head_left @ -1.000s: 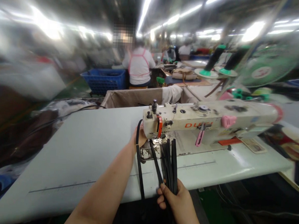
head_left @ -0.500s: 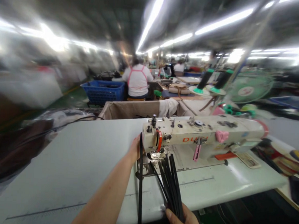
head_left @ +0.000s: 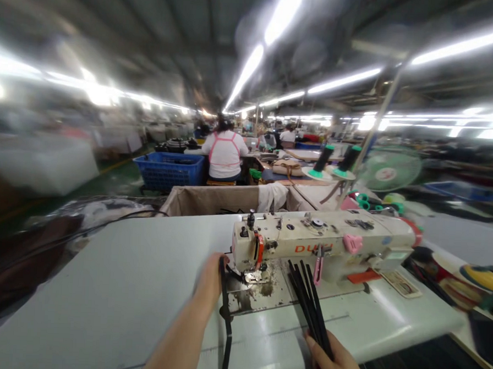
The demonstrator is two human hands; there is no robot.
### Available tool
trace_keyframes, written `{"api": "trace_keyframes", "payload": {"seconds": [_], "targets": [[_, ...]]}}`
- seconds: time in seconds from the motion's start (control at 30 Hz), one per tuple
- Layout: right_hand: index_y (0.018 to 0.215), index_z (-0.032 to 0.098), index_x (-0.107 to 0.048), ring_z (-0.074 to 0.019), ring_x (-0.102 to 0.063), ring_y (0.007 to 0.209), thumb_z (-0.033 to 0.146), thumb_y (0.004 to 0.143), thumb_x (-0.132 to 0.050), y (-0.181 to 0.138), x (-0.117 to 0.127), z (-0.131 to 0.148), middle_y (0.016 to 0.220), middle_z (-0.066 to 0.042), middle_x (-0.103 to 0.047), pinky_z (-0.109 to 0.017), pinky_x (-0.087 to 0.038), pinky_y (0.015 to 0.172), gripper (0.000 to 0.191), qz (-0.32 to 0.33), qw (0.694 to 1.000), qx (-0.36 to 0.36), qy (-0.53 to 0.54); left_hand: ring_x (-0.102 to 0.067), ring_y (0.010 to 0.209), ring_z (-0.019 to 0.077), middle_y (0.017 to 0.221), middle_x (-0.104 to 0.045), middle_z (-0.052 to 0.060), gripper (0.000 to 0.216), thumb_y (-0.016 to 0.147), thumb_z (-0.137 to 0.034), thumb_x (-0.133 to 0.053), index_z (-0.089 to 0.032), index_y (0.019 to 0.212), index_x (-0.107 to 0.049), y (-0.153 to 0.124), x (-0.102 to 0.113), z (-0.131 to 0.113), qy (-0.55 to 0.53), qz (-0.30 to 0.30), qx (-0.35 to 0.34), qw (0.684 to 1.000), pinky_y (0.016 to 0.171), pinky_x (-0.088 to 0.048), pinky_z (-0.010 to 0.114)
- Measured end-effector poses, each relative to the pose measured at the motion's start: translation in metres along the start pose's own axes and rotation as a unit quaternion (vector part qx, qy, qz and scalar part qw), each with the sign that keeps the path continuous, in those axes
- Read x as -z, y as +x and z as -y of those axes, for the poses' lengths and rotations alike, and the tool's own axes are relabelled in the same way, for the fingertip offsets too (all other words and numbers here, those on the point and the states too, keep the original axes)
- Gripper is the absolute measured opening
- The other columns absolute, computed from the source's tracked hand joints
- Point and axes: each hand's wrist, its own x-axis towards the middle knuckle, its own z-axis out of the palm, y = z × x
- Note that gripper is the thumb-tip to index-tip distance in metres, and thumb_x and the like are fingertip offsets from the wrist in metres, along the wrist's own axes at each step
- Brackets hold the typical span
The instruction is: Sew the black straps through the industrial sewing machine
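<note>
My left hand (head_left: 211,276) is just left of the sewing machine's needle end, closed on a narrow black strap (head_left: 227,337). From there the strap drops toward the table's front edge, and a short dark end reaches toward the presser foot (head_left: 255,277). Its fingertips are partly hidden and blurred. At the front, my right hand (head_left: 336,361) grips a bundle of several black straps (head_left: 311,298), whose free ends fan out over the machine bed. The pale sewing machine (head_left: 321,243) has pink-handled thread snips (head_left: 318,268) hanging on its front.
Behind the table (head_left: 142,278) stands a fabric-lined bin (head_left: 213,196). A blue crate (head_left: 168,169) and a seated person (head_left: 224,153) are beyond it. Black thread cones (head_left: 322,160) and a green fan (head_left: 390,170) stand at the back right.
My right hand has moved right with the strap bundle, away from the presser foot. My left hand has shifted slightly left with its strap, which now bends. The view has tilted upward.
</note>
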Motion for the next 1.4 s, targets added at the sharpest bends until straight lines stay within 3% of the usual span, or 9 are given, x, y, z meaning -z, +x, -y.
{"api": "trace_keyframes", "payload": {"seconds": [0.07,0.17,0.27,0.4,0.53,0.73,1.03,1.17,1.4], "targets": [[0.107,0.021,-0.063,-0.0196,-0.056,0.039,0.054,0.088,-0.05,0.02,0.009,0.002,0.044,0.005,-0.057,-0.027,-0.042,0.041,0.04,-0.031,0.995,0.044,-0.086,-0.065,0.087,0.0257,0.087,-0.071,0.007,0.02,0.089,-0.027,-0.052,-0.019,0.091,-0.07,-0.017,0.007,-0.001,0.047,0.022,-0.049,0.997,0.086,-0.052,0.041],[0.116,0.02,-0.065,-0.029,-0.076,0.081,0.036,0.085,-0.053,0.051,0.021,0.01,0.085,-0.009,-0.079,-0.036,-0.059,0.07,0.037,-0.103,0.959,0.151,-0.219,-0.066,0.091,0.0249,0.095,-0.071,0.008,0.024,0.093,-0.013,-0.045,-0.019,0.097,-0.068,-0.045,0.013,-0.001,0.156,0.046,-0.174,0.971,0.086,-0.053,0.04],[0.127,0.012,-0.061,-0.0322,-0.074,0.105,0.023,0.089,-0.048,0.075,0.023,0.017,0.113,-0.019,-0.076,-0.041,-0.058,0.089,0.041,-0.169,0.887,0.252,-0.348,-0.065,0.109,0.0269,0.115,-0.07,0.011,0.031,0.094,-0.006,-0.045,-0.018,0.112,-0.066,-0.069,0.011,0.0,0.272,0.047,-0.356,0.893,0.102,-0.05,0.047],[0.126,0.01,-0.063,-0.0317,-0.073,0.096,0.008,0.089,-0.047,0.094,0.016,0.019,0.11,-0.019,-0.073,-0.042,-0.057,0.087,0.04,-0.208,0.809,0.323,-0.444,-0.065,0.112,0.026,0.116,-0.068,0.012,0.028,0.093,-0.001,-0.047,-0.013,0.111,-0.065,-0.086,0.004,-0.002,0.366,0.083,-0.482,0.791,0.111,-0.047,0.047],[0.125,0.008,-0.064,-0.0349,-0.069,0.098,0.006,0.092,-0.044,0.095,0.007,0.016,0.111,-0.022,-0.071,-0.047,-0.055,0.088,0.039,-0.229,0.79,0.345,-0.452,-0.065,0.115,0.026,0.113,-0.069,0.008,0.021,0.095,-0.006,-0.051,-0.015,0.108,-0.065,-0.085,0.0,-0.01,0.393,0.089,-0.5,0.767,0.116,-0.043,0.047],[0.126,0.014,-0.062,-0.035,-0.064,0.107,0.019,0.094,-0.052,0.08,-0.01,0.004,0.113,-0.019,-0.069,-0.048,-0.051,0.095,0.034,-0.302,0.716,0.43,-0.461,-0.058,0.129,0.0269,0.116,-0.068,0.011,0.025,0.098,-0.008,-0.048,-0.013,0.117,-0.062,-0.08,-0.004,-0.014,0.392,0.079,-0.49,0.774,0.12,-0.038,0.05],[0.116,0.015,-0.07,-0.0284,-0.067,0.107,-0.005,0.083,-0.043,0.1,0.006,0.0,0.115,-0.015,-0.074,-0.04,-0.052,0.094,0.047,-0.283,0.715,0.437,-0.467,-0.066,0.103,0.0257,0.116,-0.068,0.011,0.039,0.091,-0.005,-0.056,-0.014,0.129,-0.058,-0.071,-0.003,-0.022,0.461,0.129,-0.412,0.776,0.099,-0.054,0.044],[0.117,0.013,-0.067,-0.0312,-0.066,0.107,0.0,0.085,-0.047,0.1,0.007,0.004,0.111,-0.017,-0.073,-0.044,-0.052,0.094,0.04,-0.299,0.705,0.447,-0.462,-0.064,0.115,0.0271,0.121,-0.07,0.01,0.028,0.093,-0.012,-0.057,-0.016,0.119,-0.065,-0.078,-0.006,0.0,0.446,0.125,-0.456,0.76,0.11,-0.045,0.046],[0.113,0.02,-0.064,-0.0292,-0.065,0.107,0.008,0.088,-0.051,0.075,-0.014,-0.008,0.113,-0.013,-0.07,-0.043,-0.051,0.097,0.031,-0.306,0.695,0.49,-0.428,-0.064,0.118,0.0264,0.127,-0.072,0.01,0.035,0.093,-0.018,-0.056,-0.017,0.126,-0.067,-0.091,-0.012,0.038,0.431,0.074,-0.493,0.752,0.097,-0.052,0.036]]}}
